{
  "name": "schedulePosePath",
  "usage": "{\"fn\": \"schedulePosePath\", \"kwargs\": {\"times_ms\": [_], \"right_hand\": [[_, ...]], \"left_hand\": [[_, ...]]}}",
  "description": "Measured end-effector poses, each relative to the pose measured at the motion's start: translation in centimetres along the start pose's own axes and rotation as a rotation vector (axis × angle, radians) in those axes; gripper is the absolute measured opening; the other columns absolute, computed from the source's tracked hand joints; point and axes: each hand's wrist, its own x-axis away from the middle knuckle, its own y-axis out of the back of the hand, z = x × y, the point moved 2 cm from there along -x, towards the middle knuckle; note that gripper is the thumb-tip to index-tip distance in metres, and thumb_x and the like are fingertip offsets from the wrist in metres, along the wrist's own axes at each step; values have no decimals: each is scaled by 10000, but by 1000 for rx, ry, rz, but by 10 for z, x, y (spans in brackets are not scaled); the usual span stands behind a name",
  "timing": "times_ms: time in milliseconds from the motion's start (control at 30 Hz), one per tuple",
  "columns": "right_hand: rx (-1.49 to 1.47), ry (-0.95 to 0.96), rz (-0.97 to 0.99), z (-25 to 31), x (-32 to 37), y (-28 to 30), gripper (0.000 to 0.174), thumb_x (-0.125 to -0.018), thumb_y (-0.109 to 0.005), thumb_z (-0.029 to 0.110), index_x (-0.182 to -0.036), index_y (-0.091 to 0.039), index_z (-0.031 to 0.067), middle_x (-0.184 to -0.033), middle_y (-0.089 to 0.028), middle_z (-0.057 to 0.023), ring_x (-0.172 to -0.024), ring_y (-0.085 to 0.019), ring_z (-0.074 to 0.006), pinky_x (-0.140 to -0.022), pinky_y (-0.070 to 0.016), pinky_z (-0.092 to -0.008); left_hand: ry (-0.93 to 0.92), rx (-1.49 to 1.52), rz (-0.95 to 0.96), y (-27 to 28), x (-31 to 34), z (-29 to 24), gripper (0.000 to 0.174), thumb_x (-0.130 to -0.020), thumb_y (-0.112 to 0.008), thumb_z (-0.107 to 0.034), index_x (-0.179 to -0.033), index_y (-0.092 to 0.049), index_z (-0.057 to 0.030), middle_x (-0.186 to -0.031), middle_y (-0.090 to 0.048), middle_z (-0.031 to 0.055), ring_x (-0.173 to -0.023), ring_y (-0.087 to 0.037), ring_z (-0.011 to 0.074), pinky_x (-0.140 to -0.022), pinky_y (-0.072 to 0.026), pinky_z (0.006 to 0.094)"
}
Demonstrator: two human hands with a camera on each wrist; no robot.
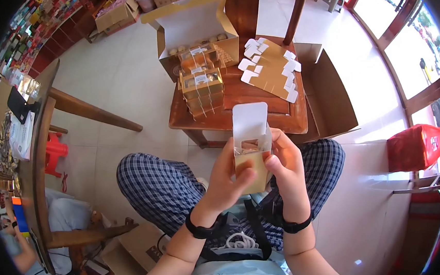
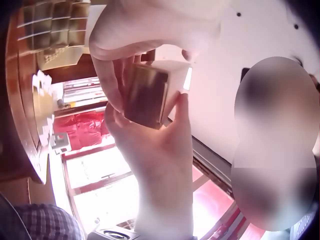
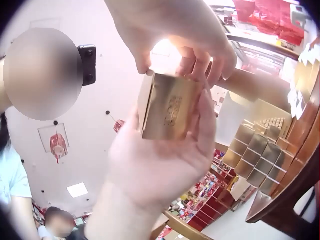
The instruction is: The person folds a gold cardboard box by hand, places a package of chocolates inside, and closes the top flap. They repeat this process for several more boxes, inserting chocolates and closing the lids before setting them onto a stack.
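Over the lap, both hands hold a small gold box with its white top flap standing up. My left hand grips the left side, its thumb across the front. My right hand grips the right side, the thumb near the upper edge. A window opening shows below the flap, with something clear and shiny in it. In the left wrist view, a dark gold face of the box shows between the hands; the right wrist view shows a gold face of the box with a printed pattern.
Ahead, a wooden chair carries banded gold boxes with clear windows, flat gold box blanks and a big open gold carton. Behind it stands a brown cardboard box. A red bag is at right, a wooden table at left.
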Motion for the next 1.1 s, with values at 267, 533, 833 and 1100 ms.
{"fn": "schedulePosePath", "kwargs": {"times_ms": [267,533,833,1100], "right_hand": [[-557,496,-1,17,8,-8,326,-785,-692,419,-671,-541,154,-770,-536,15,-781,-466,-174,-748,-385,-333],[-1100,398,646,25,9,-23,121,-831,-654,385,-841,-670,266,-916,-627,92,-849,-509,-98,-836,-295,-291],[-1372,369,856,19,10,-30,165,-847,-632,419,-842,-657,256,-871,-618,83,-827,-530,-97,-829,-300,-314],[-1388,379,916,21,11,-33,210,-843,-623,453,-745,-625,267,-832,-610,96,-778,-530,-91,-784,-299,-319]], "left_hand": [[-81,208,-183,-1,11,-14,674,-775,-717,-370,-1241,-411,9,-1076,-574,194,-854,-629,237,-767,-533,365],[-122,175,-198,-4,12,-14,715,-750,-728,-430,-1217,-423,16,-1021,-580,196,-803,-635,255,-734,-542,379],[-70,125,-205,-4,13,-11,788,-717,-713,-531,-1182,-422,34,-966,-593,174,-751,-637,221,-682,-547,364],[-66,104,-211,-2,15,-9,778,-717,-713,-531,-1163,-432,41,-959,-591,177,-758,-638,238,-679,-541,365]]}}
